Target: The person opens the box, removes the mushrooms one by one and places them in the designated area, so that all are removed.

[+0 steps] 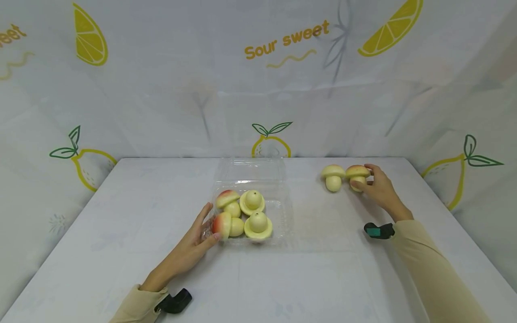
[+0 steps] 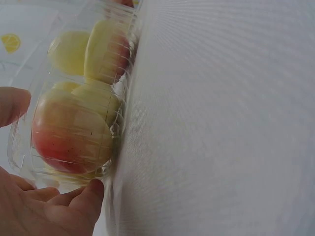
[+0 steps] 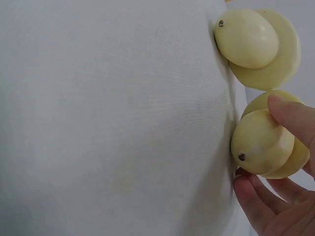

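My left hand [image 1: 190,246] grips the left side of a clear plastic clamshell box [image 1: 282,220], thumb at the rim and fingers low along its wall in the left wrist view. Inside the box lie several toy mushrooms: two with red-tinged caps [image 1: 222,224] on the left, two pale ones [image 1: 258,226] standing stem up on the right. At the back right of the table, my right hand [image 1: 379,187] holds another toy mushroom [image 1: 357,172] with a reddish cap, its thumb over the stem in the right wrist view. A paler mushroom [image 1: 333,170] lies just left of it.
The box's clear lid [image 1: 250,169] stands open toward the back edge of the white table [image 1: 161,188]. Behind the table hangs a white lemon-print cloth [image 1: 169,89]. Black wrist camera mounts [image 1: 175,301] sit at both sleeves.
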`<act>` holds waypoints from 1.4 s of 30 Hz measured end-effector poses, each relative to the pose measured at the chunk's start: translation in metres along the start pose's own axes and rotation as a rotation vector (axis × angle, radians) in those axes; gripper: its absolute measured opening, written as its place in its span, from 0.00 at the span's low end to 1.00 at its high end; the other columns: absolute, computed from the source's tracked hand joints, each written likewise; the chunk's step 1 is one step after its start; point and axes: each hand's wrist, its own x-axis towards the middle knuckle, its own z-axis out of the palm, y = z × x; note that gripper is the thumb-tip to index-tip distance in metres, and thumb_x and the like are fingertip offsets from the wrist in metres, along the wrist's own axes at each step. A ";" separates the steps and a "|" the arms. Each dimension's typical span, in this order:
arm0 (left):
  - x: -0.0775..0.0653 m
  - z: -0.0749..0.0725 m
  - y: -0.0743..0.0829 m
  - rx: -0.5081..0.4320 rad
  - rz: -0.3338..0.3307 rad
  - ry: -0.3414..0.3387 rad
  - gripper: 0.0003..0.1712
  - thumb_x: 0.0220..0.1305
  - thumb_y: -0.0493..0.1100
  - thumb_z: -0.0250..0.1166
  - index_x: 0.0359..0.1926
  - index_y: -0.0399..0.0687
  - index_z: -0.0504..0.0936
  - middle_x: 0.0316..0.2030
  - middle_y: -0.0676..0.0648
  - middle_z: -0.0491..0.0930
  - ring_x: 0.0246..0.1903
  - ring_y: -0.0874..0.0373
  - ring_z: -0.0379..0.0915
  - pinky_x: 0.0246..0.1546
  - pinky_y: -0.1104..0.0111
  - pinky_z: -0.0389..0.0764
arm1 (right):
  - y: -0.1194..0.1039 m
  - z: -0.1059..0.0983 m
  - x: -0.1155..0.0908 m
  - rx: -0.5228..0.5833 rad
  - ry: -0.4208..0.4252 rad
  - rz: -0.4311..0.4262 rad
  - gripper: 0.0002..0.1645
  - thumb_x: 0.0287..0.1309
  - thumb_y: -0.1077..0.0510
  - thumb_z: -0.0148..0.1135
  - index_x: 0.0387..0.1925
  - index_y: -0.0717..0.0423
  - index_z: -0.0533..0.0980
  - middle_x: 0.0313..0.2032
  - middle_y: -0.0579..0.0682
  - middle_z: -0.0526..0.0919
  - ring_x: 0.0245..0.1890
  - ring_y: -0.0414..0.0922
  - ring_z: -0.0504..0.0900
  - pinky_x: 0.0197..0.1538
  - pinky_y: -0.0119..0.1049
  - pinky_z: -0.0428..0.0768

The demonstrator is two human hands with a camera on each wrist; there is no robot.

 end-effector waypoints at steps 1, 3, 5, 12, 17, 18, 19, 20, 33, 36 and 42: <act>0.000 0.000 0.000 0.000 0.001 0.000 0.48 0.74 0.45 0.56 0.79 0.44 0.34 0.79 0.39 0.36 0.74 0.31 0.46 0.64 0.50 0.72 | 0.000 0.000 0.000 0.000 -0.001 0.002 0.53 0.69 0.45 0.58 0.74 0.74 0.42 0.68 0.82 0.53 0.60 0.77 0.68 0.58 0.65 0.74; 0.000 0.000 0.000 0.001 0.002 0.001 0.48 0.74 0.45 0.56 0.79 0.44 0.34 0.79 0.39 0.35 0.74 0.31 0.46 0.64 0.51 0.72 | -0.001 0.000 -0.001 0.001 -0.001 0.007 0.53 0.69 0.45 0.58 0.74 0.74 0.42 0.68 0.82 0.53 0.60 0.76 0.68 0.59 0.65 0.74; 0.000 0.000 0.000 0.004 0.003 0.003 0.48 0.74 0.45 0.56 0.79 0.44 0.34 0.79 0.39 0.35 0.74 0.31 0.46 0.63 0.52 0.72 | -0.001 -0.001 -0.002 0.005 -0.002 0.010 0.54 0.68 0.45 0.59 0.74 0.73 0.42 0.68 0.81 0.53 0.61 0.76 0.67 0.59 0.65 0.73; -0.001 0.000 0.000 0.013 0.006 0.010 0.48 0.74 0.45 0.56 0.79 0.43 0.34 0.79 0.38 0.35 0.74 0.30 0.47 0.63 0.49 0.72 | -0.003 -0.004 -0.009 -0.018 0.036 -0.047 0.51 0.67 0.47 0.62 0.73 0.74 0.47 0.66 0.82 0.56 0.61 0.78 0.66 0.58 0.68 0.72; -0.001 0.000 0.001 0.009 0.009 0.008 0.48 0.74 0.45 0.56 0.79 0.43 0.34 0.79 0.38 0.35 0.74 0.30 0.46 0.64 0.48 0.71 | -0.008 -0.006 -0.017 -0.051 0.063 -0.069 0.49 0.66 0.48 0.63 0.73 0.72 0.51 0.66 0.80 0.57 0.61 0.79 0.64 0.59 0.71 0.70; -0.001 0.000 0.001 0.010 0.008 0.008 0.48 0.74 0.45 0.56 0.79 0.43 0.34 0.79 0.38 0.36 0.74 0.30 0.47 0.64 0.47 0.71 | -0.009 -0.006 -0.019 -0.049 0.067 -0.070 0.49 0.66 0.48 0.63 0.73 0.71 0.51 0.66 0.80 0.57 0.62 0.78 0.64 0.59 0.71 0.69; -0.001 0.000 0.001 0.011 0.007 0.007 0.48 0.74 0.45 0.56 0.79 0.43 0.34 0.79 0.38 0.36 0.74 0.30 0.47 0.64 0.47 0.71 | -0.011 -0.006 -0.021 -0.050 0.072 -0.072 0.49 0.66 0.48 0.64 0.73 0.71 0.51 0.66 0.80 0.57 0.62 0.78 0.64 0.60 0.71 0.69; -0.001 0.000 0.001 0.011 0.005 0.008 0.48 0.74 0.45 0.56 0.79 0.43 0.34 0.79 0.38 0.36 0.74 0.30 0.47 0.64 0.47 0.71 | -0.012 -0.006 -0.022 -0.050 0.077 -0.073 0.49 0.65 0.48 0.64 0.73 0.70 0.51 0.67 0.79 0.57 0.62 0.78 0.64 0.59 0.71 0.69; 0.000 0.001 0.001 0.013 0.011 0.008 0.48 0.74 0.46 0.56 0.79 0.43 0.34 0.79 0.37 0.36 0.74 0.30 0.46 0.64 0.44 0.70 | -0.029 -0.004 -0.044 -0.026 0.118 -0.219 0.42 0.63 0.55 0.67 0.70 0.69 0.59 0.65 0.75 0.62 0.62 0.73 0.67 0.56 0.69 0.71; 0.000 0.001 0.001 0.010 0.011 0.007 0.48 0.74 0.46 0.56 0.79 0.43 0.34 0.79 0.37 0.36 0.74 0.30 0.46 0.64 0.43 0.69 | -0.033 -0.003 -0.048 -0.019 0.130 -0.256 0.40 0.63 0.56 0.67 0.70 0.68 0.61 0.65 0.74 0.63 0.61 0.72 0.68 0.55 0.68 0.72; 0.000 0.001 0.002 0.009 0.004 0.007 0.48 0.74 0.46 0.56 0.79 0.43 0.34 0.79 0.38 0.35 0.74 0.30 0.46 0.65 0.42 0.68 | -0.040 0.001 -0.052 -0.016 0.143 -0.303 0.38 0.62 0.57 0.68 0.69 0.65 0.64 0.64 0.70 0.66 0.59 0.71 0.70 0.54 0.68 0.72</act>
